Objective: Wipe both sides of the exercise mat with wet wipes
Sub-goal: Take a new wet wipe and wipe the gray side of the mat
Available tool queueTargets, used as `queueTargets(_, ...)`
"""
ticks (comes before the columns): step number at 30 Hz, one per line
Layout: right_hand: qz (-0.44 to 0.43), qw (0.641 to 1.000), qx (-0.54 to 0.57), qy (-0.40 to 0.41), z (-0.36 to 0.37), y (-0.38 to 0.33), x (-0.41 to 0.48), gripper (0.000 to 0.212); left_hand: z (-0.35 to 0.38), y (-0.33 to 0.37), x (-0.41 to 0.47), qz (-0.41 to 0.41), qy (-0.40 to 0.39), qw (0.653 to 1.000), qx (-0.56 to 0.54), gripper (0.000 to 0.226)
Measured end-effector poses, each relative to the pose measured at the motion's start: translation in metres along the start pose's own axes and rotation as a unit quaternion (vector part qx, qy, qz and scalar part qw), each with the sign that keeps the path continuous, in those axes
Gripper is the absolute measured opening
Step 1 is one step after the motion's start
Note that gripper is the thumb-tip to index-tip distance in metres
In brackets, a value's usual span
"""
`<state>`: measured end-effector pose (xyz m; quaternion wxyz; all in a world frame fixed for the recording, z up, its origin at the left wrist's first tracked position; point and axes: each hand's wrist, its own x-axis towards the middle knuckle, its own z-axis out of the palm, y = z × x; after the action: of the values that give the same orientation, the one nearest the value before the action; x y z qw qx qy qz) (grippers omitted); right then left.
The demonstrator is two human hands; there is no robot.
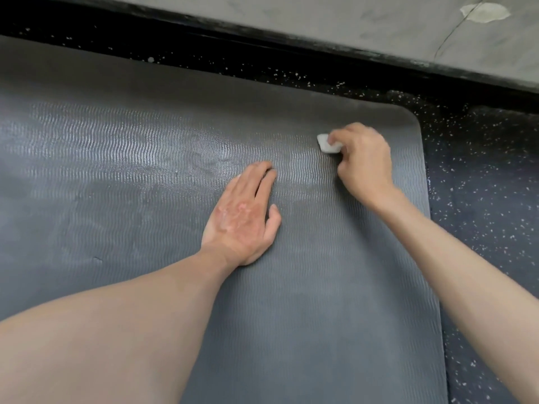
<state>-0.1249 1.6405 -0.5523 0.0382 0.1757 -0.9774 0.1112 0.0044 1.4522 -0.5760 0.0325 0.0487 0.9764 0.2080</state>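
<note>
A grey ribbed exercise mat (122,158) lies flat on the floor and fills most of the view. Its far right rounded corner shows near the top right. A wet sheen covers a band across its far part. My left hand (243,217) rests flat on the mat near the middle, fingers straight and together. My right hand (363,158) grips a small folded white wet wipe (325,142) and presses it on the mat close to the far right corner. Most of the wipe is hidden under the fingers.
Black rubber floor with white speckles (481,199) runs along the mat's right and far sides. A black skirting strip (291,45) and a grey concrete wall (320,16) stand just beyond the mat's far edge.
</note>
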Motion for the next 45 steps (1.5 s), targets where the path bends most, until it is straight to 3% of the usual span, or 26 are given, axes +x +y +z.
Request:
queueTargets(3, 0.012, 1.0, 0.015, 0.007, -0.001, -0.004, 0.005, 0.043, -0.001, 0.0, 0.001, 0.003, 0.006, 1.0, 0.001, 0.059)
queueTargets(8, -0.06, 0.997, 0.03, 0.033, -0.006, -0.01, -0.096, 0.038, 0.0, -0.001, 0.0, 0.0, 0.001, 1.0, 0.001, 0.059)
queueTargets(14, 0.007, 0.998, 0.032, 0.047, 0.003, -0.016, -0.048, 0.038, -0.001, 0.0, 0.0, 0.003, 0.004, 1.0, 0.001, 0.058)
queueTargets(20, -0.039, 0.997, 0.053, 0.04, -0.005, -0.022, -0.125, 0.034, 0.0, 0.0, 0.001, 0.004, 0.006, 1.0, 0.002, 0.059)
queueTargets(26, 0.019, 0.998, 0.043, 0.046, 0.004, -0.022, -0.058, 0.039, -0.002, 0.0, 0.001, 0.006, 0.014, 1.0, 0.0, 0.057)
queueTargets(31, -0.038, 0.997, 0.068, 0.025, -0.009, -0.032, -0.152, 0.033, -0.001, 0.0, 0.001, 0.003, 0.006, 1.0, 0.003, 0.059)
queueTargets(34, -0.046, 0.997, 0.067, 0.009, -0.01, -0.028, -0.138, 0.035, -0.001, 0.0, 0.001, 0.008, 0.004, 1.0, 0.005, 0.058)
queueTargets(38, 0.02, 0.997, 0.061, 0.029, -0.002, -0.03, -0.104, 0.033, 0.0, -0.001, 0.001, 0.004, 0.004, 1.0, 0.009, 0.059)
queueTargets(42, -0.017, 0.997, 0.08, 0.006, -0.013, -0.046, -0.182, 0.034, 0.0, -0.001, 0.001, 0.004, 0.001, 1.0, 0.008, 0.06)
queueTargets(45, -0.038, 0.996, 0.085, -0.016, -0.019, -0.04, -0.173, 0.037, 0.0, 0.0, 0.001, 0.006, 0.004, 1.0, 0.006, 0.059)
